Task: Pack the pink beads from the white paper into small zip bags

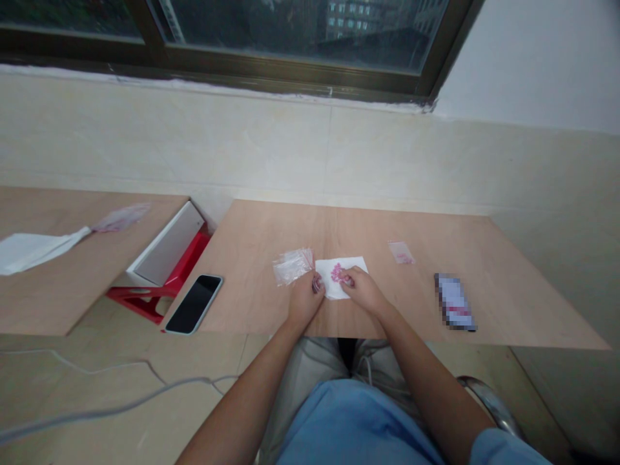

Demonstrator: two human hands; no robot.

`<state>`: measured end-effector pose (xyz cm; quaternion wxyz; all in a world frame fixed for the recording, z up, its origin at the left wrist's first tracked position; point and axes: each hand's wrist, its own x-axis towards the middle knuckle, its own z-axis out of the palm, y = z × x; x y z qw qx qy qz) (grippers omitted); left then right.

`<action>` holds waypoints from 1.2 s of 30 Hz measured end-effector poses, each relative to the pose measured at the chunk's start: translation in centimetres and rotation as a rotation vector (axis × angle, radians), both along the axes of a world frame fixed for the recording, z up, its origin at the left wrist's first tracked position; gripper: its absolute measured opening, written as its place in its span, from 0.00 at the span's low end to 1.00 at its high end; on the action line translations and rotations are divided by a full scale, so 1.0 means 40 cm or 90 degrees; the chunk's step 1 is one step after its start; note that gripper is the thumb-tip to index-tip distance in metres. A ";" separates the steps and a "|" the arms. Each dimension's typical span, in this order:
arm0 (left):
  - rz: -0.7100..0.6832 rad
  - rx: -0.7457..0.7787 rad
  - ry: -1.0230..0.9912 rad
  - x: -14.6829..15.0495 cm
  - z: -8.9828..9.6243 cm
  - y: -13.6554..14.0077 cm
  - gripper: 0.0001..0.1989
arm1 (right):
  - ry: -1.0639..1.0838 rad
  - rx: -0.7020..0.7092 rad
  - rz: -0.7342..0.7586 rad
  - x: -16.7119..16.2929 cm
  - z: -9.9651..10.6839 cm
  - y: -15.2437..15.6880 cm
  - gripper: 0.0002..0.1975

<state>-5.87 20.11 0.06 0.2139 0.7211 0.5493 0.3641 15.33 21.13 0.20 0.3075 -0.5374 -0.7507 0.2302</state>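
Observation:
A white sheet of paper [358, 263] lies before me on the wooden table [252, 258], with a cluster of small pink pieces [336, 271] on it, too small to name. My right hand [365, 292] is over the paper's right side, its fingers pinched together at the edge of the cluster; what lies between the fingertips is hidden. At the paper's left edge, my left hand [305, 298] is closed with its fingers curled in, and I cannot make out what it holds. Beyond that hand lies a pile of clear plastic zip bags [292, 266].
A small bag with pink contents [402, 252] lies right of the paper. Phones lie at the table's left [194, 305] and right [455, 302]. A second table [43, 297] stands left, past a red stool [188, 261] and a white box [167, 248].

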 end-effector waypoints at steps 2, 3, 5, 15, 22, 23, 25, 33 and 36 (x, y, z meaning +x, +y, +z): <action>0.003 -0.002 0.002 0.000 -0.001 0.000 0.04 | -0.001 -0.002 0.000 0.012 -0.002 -0.005 0.07; 0.003 -0.004 0.003 0.000 -0.002 0.001 0.04 | -0.003 -0.002 -0.001 0.018 -0.003 -0.008 0.08; 0.004 -0.003 0.004 0.001 -0.005 0.002 0.04 | -0.008 -0.002 -0.002 0.026 -0.008 -0.012 0.09; 0.002 -0.002 -0.018 0.001 -0.011 0.002 0.03 | -0.060 -0.001 -0.019 0.019 0.005 -0.027 0.01; 0.000 -0.006 -0.006 0.000 -0.008 0.001 0.02 | -0.024 -0.011 -0.028 0.017 0.011 -0.027 0.03; 0.001 -0.006 -0.006 0.000 -0.008 0.001 0.02 | 0.012 -0.019 -0.039 0.016 0.013 -0.024 0.04; 0.003 -0.003 -0.005 0.001 -0.008 0.002 0.02 | 0.114 -0.039 -0.082 0.005 0.022 -0.016 0.07; -0.008 0.003 0.005 0.000 -0.005 0.006 0.04 | 0.250 -0.101 -0.007 -0.093 0.078 -0.004 0.13; -0.009 0.003 -0.001 0.000 -0.006 0.006 0.05 | 0.197 -0.078 -0.077 -0.068 0.065 -0.007 0.14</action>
